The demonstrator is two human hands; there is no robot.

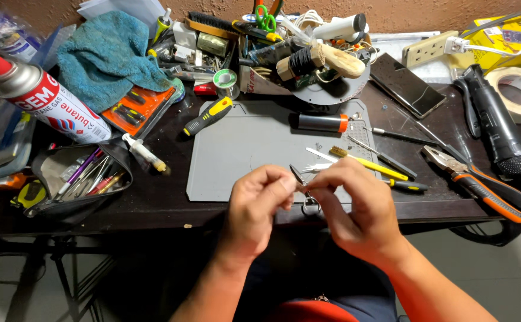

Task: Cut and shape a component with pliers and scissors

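At lower centre of the frame, the left hand [259,206] and right hand [355,206] meet over the front edge of the grey mat [242,149] on the desk [165,200]. Both hands' fingers pinch a small metal tool [300,177] between them. At upper left lies a silver gas can [46,98] with a red-and-white label; a yellow box [510,36] sits upper right, a roll of tape [519,92] below it.

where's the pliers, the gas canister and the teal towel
pliers [445,162], head view, on the metal jaws at the table's right side
gas canister [46,101], head view, on the middle of its printed body, lying at left
teal towel [102,56], head view, on the middle of the crumpled cloth, upper left
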